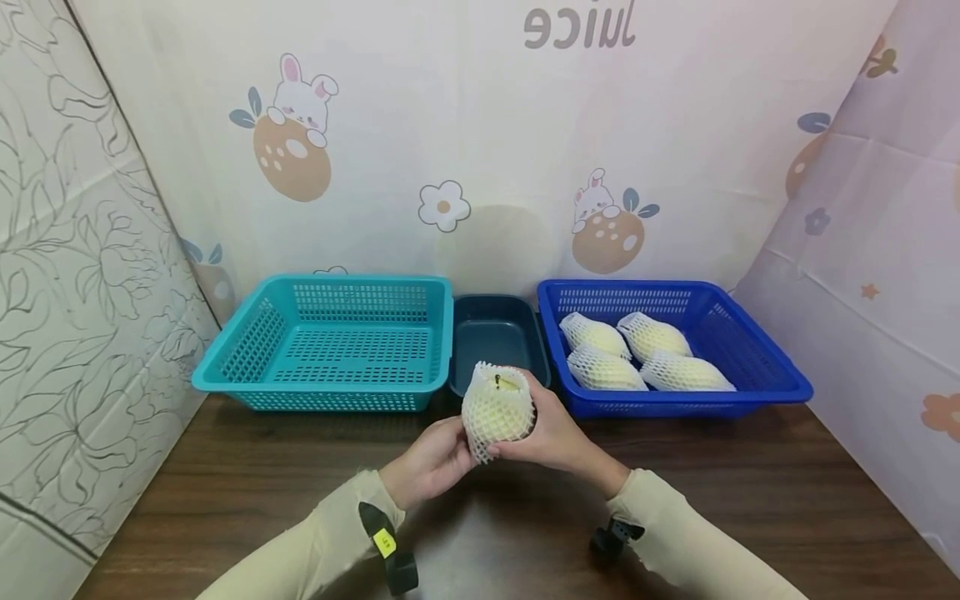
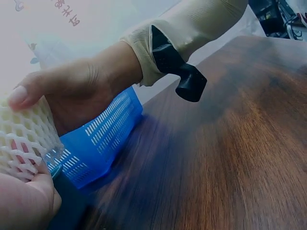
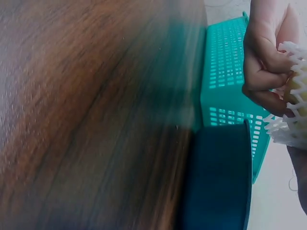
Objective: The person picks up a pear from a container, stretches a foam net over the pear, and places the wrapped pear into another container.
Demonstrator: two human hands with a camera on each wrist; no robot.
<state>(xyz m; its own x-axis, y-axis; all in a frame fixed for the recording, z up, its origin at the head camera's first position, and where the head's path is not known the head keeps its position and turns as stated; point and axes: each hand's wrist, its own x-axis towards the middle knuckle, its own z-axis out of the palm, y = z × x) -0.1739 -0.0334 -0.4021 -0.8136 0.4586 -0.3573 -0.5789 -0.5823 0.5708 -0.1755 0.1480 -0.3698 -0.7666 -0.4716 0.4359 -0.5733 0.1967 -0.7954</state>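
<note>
A pale yellow pear point(image 1: 501, 421) with a dark stem sits in a white foam net point(image 1: 477, 404), held up over the table in front of the small dark tray. My right hand point(image 1: 551, 429) grips the pear from the right through the net, its thumb low on the near side. My left hand point(image 1: 433, 462) pinches the net at its lower left. In the right wrist view, the curled fingers of the left hand point(image 3: 266, 64) are at the net's edge. The net point(image 2: 24, 139) shows a wide mesh in the left wrist view.
A teal basket point(image 1: 322, 387) with no fruit in it stands at the left. The dark tray point(image 1: 495, 300) lies between it and a blue basket point(image 1: 675, 408), which holds several netted pears point(image 1: 686, 372). A patterned curtain point(image 1: 375, 125) hangs behind the brown wooden table point(image 1: 300, 450).
</note>
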